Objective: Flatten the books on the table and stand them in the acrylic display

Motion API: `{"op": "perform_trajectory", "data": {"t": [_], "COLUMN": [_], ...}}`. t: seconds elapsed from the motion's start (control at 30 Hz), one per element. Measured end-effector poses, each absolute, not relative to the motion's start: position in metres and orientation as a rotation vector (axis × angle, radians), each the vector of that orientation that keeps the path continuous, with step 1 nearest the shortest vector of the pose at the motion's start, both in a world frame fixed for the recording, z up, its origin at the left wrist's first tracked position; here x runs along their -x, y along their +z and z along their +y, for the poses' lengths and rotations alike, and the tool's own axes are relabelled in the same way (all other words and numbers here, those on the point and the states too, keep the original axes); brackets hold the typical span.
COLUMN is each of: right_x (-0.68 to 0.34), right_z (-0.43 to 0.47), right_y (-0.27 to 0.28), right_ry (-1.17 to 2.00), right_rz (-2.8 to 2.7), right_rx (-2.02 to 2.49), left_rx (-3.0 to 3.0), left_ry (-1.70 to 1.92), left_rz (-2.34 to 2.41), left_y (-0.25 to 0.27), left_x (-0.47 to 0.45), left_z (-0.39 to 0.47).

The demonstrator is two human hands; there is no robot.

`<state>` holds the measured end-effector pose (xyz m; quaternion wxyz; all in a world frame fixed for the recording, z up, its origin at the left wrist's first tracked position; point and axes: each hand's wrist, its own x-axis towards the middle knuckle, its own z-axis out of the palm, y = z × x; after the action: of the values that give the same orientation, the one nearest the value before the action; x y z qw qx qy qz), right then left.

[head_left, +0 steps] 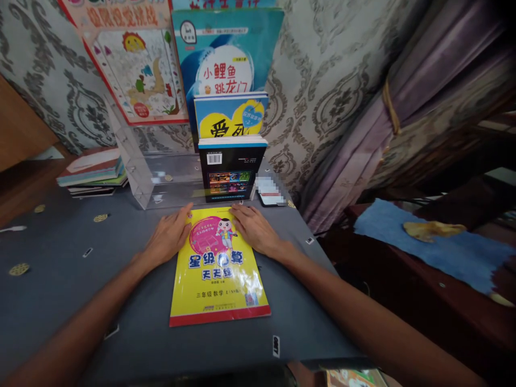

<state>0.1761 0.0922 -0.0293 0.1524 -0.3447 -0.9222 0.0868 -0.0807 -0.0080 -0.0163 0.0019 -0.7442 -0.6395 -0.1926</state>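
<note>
A yellow workbook (217,263) with a pink circle, a cartoon child and a red bottom strip lies face up on the grey tabletop. My left hand (167,234) is closed at its upper left edge, with the thumb side against the cover. At the upper right corner, my right hand (258,228) is closed on the edge, fingertips over the cover. The undersides of both hands are hidden. Just beyond the workbook stands a clear acrylic rack (139,177). A black-backed book (229,166) stands upright in it, in front of a blue and yellow book (229,110).
A teal book (262,48) and a red-bordered picture book (141,80) stand higher on the rack. To its left lies a stack of books (94,169). A phone (270,192) lies right of the rack. A purple curtain (355,145) and a blue cloth (382,228) are farther right.
</note>
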Motion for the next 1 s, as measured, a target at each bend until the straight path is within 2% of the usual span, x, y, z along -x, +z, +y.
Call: {"op": "perform_trajectory", "data": {"t": [0.3,0.53,0.83,1.0], "right_x": [-0.184,-0.185,-0.185,-0.184], "right_z": [0.108,0.113,0.101,0.099], "right_y": [-0.038,-0.037,-0.029,-0.029], "right_ry": [0.430,0.510,0.419,0.365], "right_rz": [-2.561,-2.529,-2.621,-2.636], "right_rx": [0.832,0.804,0.889,0.915], "left_rx": [2.281,2.673,3.186,3.193], "left_ry": [-0.204,-0.348,-0.179,-0.192], "left_rz": [-1.909,-1.628,-1.168,-1.164], "left_y": [0.002,-0.007,0.011,0.010], "left_x": [0.062,0.022,-0.028,-0.031], "left_z": [0.001,-0.017,-0.077,-0.090]}}
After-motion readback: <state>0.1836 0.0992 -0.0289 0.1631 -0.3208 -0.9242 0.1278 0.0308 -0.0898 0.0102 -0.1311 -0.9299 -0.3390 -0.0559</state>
